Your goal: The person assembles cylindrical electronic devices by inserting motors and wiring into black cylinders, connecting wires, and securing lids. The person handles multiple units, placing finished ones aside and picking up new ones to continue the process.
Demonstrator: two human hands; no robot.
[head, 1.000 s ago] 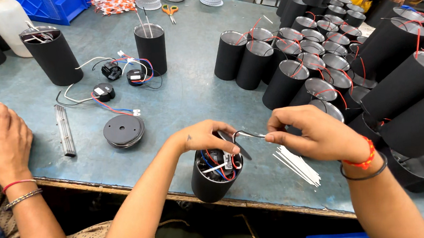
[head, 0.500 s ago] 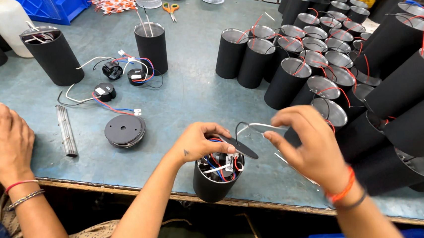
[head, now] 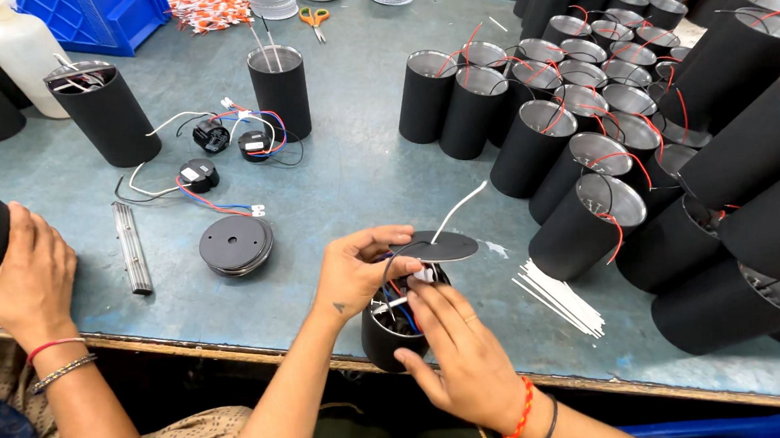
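My left hand [head: 361, 268] pinches the disc [head: 435, 246] over the can [head: 396, 330]; right hand [head: 459, 351], fingers half-curled, tucks wires [head: 403, 308] inside; lid unseated; finished cans [head: 585, 123] at two o'clock.

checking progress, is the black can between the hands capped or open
Open: the black can shows wires inside, and the left hand holds the thin black disc above its rim.

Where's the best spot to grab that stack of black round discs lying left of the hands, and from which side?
Grip the stack of black discs by its rim, coming straight down from above. It lies flat on the table, with open space all round the edge; the red and blue wires lie just behind.
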